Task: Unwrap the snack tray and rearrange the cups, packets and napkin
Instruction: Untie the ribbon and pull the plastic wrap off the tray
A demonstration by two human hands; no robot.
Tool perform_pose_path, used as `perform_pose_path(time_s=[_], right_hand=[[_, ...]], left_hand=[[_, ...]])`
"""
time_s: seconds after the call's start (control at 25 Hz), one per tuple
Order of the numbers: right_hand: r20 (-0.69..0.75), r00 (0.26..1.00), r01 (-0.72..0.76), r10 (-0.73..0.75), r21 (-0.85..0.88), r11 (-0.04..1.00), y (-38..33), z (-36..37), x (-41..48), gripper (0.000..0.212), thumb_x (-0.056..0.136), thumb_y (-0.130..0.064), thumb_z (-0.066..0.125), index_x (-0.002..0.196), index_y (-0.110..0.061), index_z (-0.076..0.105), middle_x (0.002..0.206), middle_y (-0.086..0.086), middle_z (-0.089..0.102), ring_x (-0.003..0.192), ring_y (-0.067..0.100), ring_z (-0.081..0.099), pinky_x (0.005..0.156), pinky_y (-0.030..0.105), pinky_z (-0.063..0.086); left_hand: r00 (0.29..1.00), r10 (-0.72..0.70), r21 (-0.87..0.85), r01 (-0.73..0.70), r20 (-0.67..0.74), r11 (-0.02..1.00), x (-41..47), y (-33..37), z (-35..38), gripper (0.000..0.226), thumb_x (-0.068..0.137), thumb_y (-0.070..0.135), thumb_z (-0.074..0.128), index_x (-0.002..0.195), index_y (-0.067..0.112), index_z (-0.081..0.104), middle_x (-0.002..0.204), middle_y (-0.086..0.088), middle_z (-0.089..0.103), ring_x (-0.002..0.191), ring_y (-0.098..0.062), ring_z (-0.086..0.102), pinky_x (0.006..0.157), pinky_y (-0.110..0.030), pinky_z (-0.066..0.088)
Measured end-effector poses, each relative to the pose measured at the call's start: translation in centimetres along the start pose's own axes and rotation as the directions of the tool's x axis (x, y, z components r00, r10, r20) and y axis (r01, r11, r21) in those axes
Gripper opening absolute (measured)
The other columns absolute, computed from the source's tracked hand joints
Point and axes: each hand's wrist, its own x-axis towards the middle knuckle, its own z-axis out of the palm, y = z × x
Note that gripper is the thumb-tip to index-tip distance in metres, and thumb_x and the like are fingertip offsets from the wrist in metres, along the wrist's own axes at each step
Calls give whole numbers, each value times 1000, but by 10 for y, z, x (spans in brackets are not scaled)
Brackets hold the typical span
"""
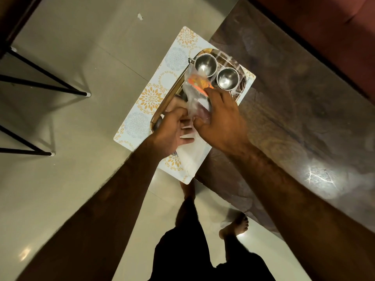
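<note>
Head view: unwrapping step in hand, by the look of it. Set at the left edge of the dark glossy stone-look bench (294, 98), on a pale floral rectangular placemat (146, 98): the gold-rimmed mirror-finish tray (172, 94). Bunched over its middle, a clear crinkled plastic film (191, 104), partly draped on an orange printed packet (199, 83).

Left hand (172, 130) at the tray's near-left end, fingers (178, 112) curled into the film's near end. Right hand (221, 122) arched over the bunch, thumb and fingers seemingly clamped on the film, fingertips reaching the packet.

At the far end, upright and just beside each other: one round polished steel cup (205, 64) and a second steel cup (227, 79), both apparently empty. Near the hands, on the placemat: a white folded paper napkin (190, 157), soft and matte.

Next, probably: lifting the thin, clingy film clear without dragging the light packet or tipping the cups, then sorting cups, packets and napkin.
</note>
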Motion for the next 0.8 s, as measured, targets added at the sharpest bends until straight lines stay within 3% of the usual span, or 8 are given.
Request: perform_pose_path(time_s=[0.16,0.24,0.4,0.6,0.68,0.8], right_hand=[[108,993,-52,36,146,988,6,-8,-9,96,76,-52,59,163,-21,32,163,5,44,148,30,45,112,53,51],[134,990,-77,49,211,974,7,-14,-13,103,74,-53,61,166,-24,25,167,4,40,152,29,41,118,54,46],[155,988,-41,-3,279,959,1,-21,-25,101,86,-42,76,169,-19,22,171,4,35,156,23,36,124,42,38],[211,977,-56,16,186,981,-7,-19,-40,116,73,-74,64,169,-31,15,177,3,22,162,25,26,123,62,38],[175,985,-31,10,121,992,-10,-26,-45,112,75,-74,60,169,-26,21,175,6,27,160,28,30,121,62,40],[22,1000,18,-20,78,997,-13,-36,-52,86,87,-60,67,160,-20,47,155,10,48,142,30,49,109,46,51]], left_hand=[[995,30,-188,-13,92,982,-10,-9,3,52,88,23,46,134,1,53,131,-32,55,111,-37,57,102,-58,46],[999,21,-141,-14,49,990,-16,-9,4,51,89,23,52,135,1,53,120,-28,61,105,-36,62,93,-52,54],[998,42,-154,-35,37,987,-28,-3,9,40,95,29,56,123,1,58,110,-18,61,102,-30,63,73,-41,59],[987,114,-317,-73,113,946,-39,6,16,19,93,20,60,107,8,64,90,-7,65,89,-22,62,69,-30,52],[978,183,-324,-142,101,935,-42,6,18,16,91,17,61,105,11,66,93,-6,69,87,-20,67,71,-31,46],[967,248,-322,-220,50,921,-49,11,22,17,94,5,55,107,15,60,88,-3,71,73,-14,72,70,-31,46]])
